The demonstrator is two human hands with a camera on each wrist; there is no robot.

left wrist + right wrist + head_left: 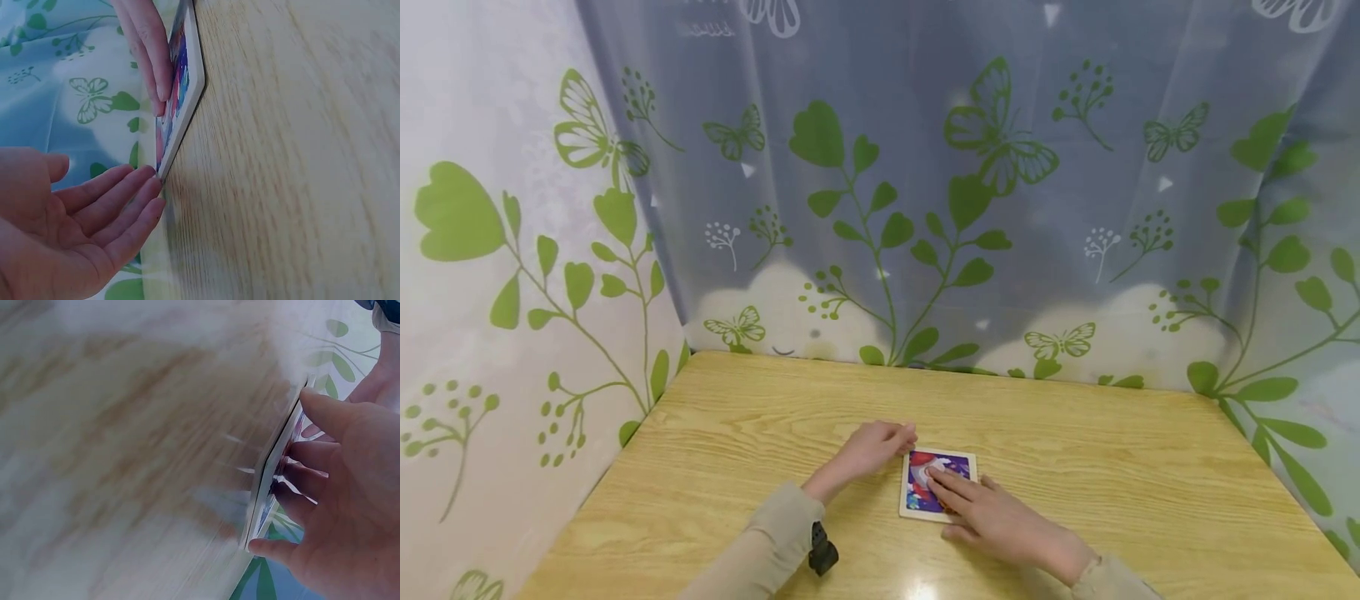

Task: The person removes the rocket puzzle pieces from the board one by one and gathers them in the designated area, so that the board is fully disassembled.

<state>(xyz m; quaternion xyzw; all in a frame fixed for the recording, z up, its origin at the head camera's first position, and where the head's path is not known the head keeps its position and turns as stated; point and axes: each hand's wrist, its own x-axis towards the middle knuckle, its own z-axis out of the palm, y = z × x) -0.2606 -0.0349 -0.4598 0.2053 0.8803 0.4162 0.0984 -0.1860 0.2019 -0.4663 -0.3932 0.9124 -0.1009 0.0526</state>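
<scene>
A square picture board (917,487) with a pale border and a purple, red and white picture lies flat on the wooden table. My right hand (1000,517) reaches over it from the right, its fairly straight fingers on the picture. In the right wrist view, the thumb and little finger (273,549) are at the edge of the board (270,464). At the far left corner is my left hand (871,450). The left wrist view shows its palm, with loosely bent fingers (128,219) whose tips come right to the board's corner (164,172).
The light wooden table (760,417) spreads around the board. A curtain (880,250) printed with green leaves and butterflies hangs along its back, left and right sides. A black device (822,550) sits at the left sleeve's cuff.
</scene>
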